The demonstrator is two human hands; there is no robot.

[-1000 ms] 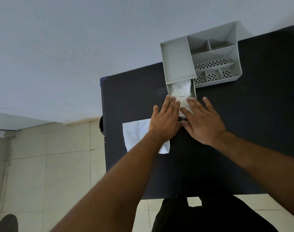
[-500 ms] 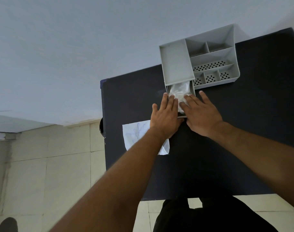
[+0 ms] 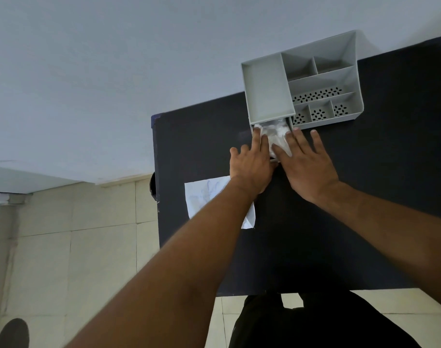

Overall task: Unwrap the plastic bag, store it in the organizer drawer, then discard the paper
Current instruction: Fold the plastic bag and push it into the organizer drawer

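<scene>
At the far edge of the table, the organizer stands with its drawer pulled partly out toward the person. The bag, crumpled and whitish, lies in the open drawer, partly bulging above its rim. Left hand and right hand lie flat side by side on it, fingers extended and spread, pressing down and closed on nothing. The paper lies flat on the table near the left edge, partly under the left forearm, untouched by either hand.

Assessment: unwrapping appears complete, as bag and paper are well apart. Storage is under way but unfinished: the bag is not fully tucked in and the drawer is still open. Outstanding: seat the bag, push the drawer shut, then pick up and discard the paper. No bin is in view.
</scene>
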